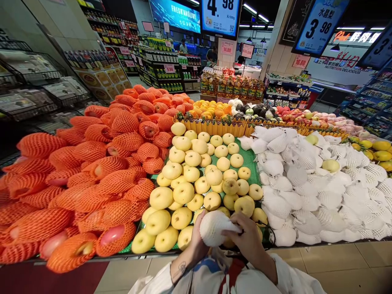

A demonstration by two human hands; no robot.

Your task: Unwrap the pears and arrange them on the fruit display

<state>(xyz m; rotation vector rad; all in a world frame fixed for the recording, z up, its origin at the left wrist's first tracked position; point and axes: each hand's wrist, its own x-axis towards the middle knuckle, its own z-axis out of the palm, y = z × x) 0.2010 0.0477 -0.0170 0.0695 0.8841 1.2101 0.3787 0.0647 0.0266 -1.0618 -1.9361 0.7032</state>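
Note:
A round fruit in a white foam net (pixel 213 229), likely a pear, is held in front of my body at the near edge of the display. My left hand (pixel 197 237) cups it from the left side. With thumb and fingers, my right hand (pixel 249 239) pinches the gathered loose end of the foam net. Just beyond both hands spreads a pile of bare yellow pears (pixel 183 192) on a green mat (pixel 248 157). One pear (pixel 230 186) there has brownish skin. To the right lies a heap of white-netted fruit (pixel 297 175).
Fruit in orange foam nets (pixel 119 192) is heaped on the left. A low yellow picket divider (pixel 219 127) runs behind the pears, with oranges (pixel 210 109) beyond it. Price screens (pixel 320 26) hang overhead. A wire rack (pixel 33 96) stands at far left.

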